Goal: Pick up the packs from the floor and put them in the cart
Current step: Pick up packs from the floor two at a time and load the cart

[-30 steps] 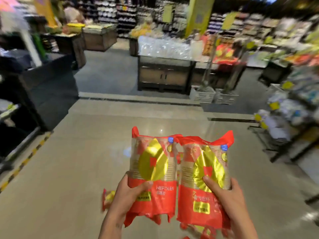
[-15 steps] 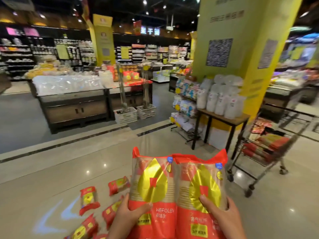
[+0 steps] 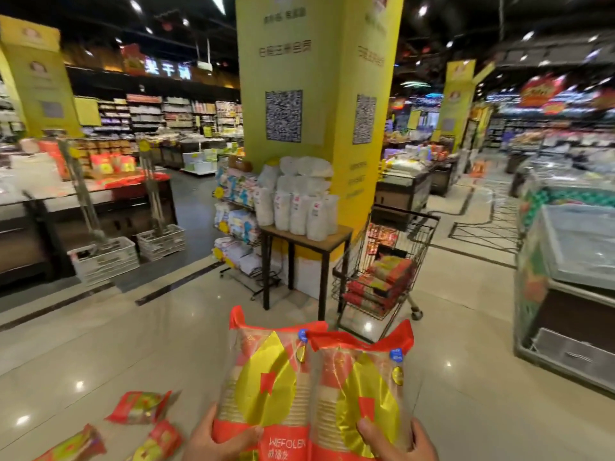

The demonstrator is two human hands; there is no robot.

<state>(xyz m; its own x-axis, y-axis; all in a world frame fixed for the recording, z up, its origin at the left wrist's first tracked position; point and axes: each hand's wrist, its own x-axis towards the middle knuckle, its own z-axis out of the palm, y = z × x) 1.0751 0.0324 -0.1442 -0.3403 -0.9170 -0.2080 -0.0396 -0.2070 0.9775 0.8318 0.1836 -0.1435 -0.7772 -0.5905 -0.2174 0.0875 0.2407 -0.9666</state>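
We see the cart (image 3: 382, 261) at one o'clock, already part-filled with packs. At six o'clock our left hand (image 3: 213, 440) grips one pack (image 3: 266, 377) and our right hand (image 3: 399, 442) another (image 3: 359, 394), not yet loaded. Three floor packs (image 3: 139, 407) remain at eight o'clock.

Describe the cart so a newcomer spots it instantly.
Start at the big yellow pillar in mid-aisle. At its foot stands a small table stacked with white bags; the cart is just right of it. It is the only wheeled wire basket in view, dark-framed, already holding red packs.
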